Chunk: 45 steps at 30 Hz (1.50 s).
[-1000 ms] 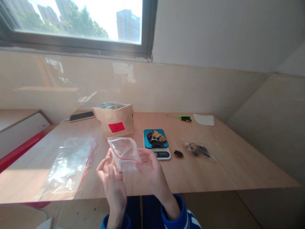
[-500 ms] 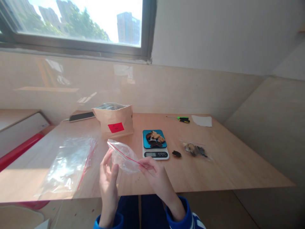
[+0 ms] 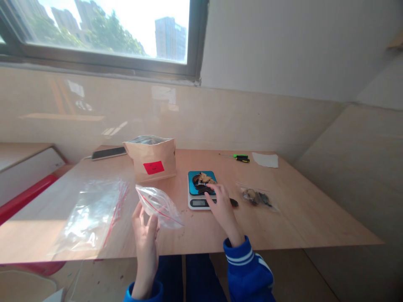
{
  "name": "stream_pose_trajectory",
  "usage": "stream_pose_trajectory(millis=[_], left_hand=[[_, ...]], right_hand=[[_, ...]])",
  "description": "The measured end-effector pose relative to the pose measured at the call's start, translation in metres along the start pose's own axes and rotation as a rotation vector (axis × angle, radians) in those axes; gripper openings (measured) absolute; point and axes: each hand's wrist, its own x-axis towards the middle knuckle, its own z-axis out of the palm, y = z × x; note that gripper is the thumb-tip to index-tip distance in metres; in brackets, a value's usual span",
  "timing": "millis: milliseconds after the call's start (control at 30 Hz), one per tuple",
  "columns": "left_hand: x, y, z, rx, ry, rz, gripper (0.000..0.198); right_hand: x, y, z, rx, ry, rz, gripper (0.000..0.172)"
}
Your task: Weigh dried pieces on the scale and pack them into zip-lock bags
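My left hand (image 3: 146,233) grips a clear zip bag (image 3: 162,207) with a red seal strip, its mouth parted, in front of the brown pouch. Over the kitchen scale (image 3: 192,203) reaches my right hand (image 3: 221,205), thumb and fingers apart at the edge of a small heap of dried pieces (image 3: 206,178), tan and dark brown. Whether the fingertips touch the heap I cannot tell. The heap lies on the scale's blue plate. Partly behind my right hand, one dark dried piece (image 3: 234,202) rests on the table.
A stand-up kraft pouch (image 3: 138,161) with a red label stands open at the back. Flat clear zip bags (image 3: 85,218) lie at left, a phone (image 3: 108,153) behind them. Rightward are a filled zip bag (image 3: 258,198), two screwdrivers (image 3: 242,157) and white paper (image 3: 266,160).
My right hand has let go of the clear zip bag and moved right, over the scale. My left hand keeps the bag, now slightly farther left and tilted.
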Motion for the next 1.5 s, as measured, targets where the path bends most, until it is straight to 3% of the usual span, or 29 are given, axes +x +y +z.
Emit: stream_pose_trajectory(millis=[133, 233, 467, 700, 867, 1067, 1200, 1367, 1500], left_hand=[[0.001, 0.002, -0.002, 0.018, 0.019, -0.026, 0.06], [0.002, 0.003, -0.003, 0.04, 0.041, -0.043, 0.057], [0.003, 0.004, -0.003, 0.058, 0.08, -0.068, 0.057], [0.002, 0.002, -0.007, 0.071, 0.062, -0.08, 0.057], [0.002, 0.0, -0.008, 0.051, 0.06, -0.107, 0.058], [0.003, -0.001, -0.006, 0.052, 0.052, -0.076, 0.057], [0.002, -0.004, -0.011, 0.047, 0.073, -0.152, 0.056], [0.003, -0.008, -0.013, 0.074, 0.087, -0.19, 0.059], [0.003, -0.007, -0.013, 0.099, 0.07, -0.193, 0.059]], right_hand=[[0.009, 0.025, 0.01, -0.389, -0.038, -0.026, 0.025], [0.009, 0.029, 0.011, -0.503, -0.059, -0.057, 0.019], [0.006, 0.025, -0.005, -0.335, -0.018, -0.042, 0.015], [-0.03, 0.049, -0.06, 0.0, 0.294, 0.21, 0.033], [-0.073, 0.083, -0.083, -0.09, 0.35, 0.345, 0.049], [-0.089, 0.105, -0.075, -0.378, 0.307, 0.199, 0.054], [-0.074, 0.096, -0.07, -0.496, 0.298, 0.144, 0.045], [-0.022, 0.059, -0.07, -0.196, 0.253, 0.005, 0.026], [0.033, 0.036, -0.063, -0.044, 0.118, -0.079, 0.025]])
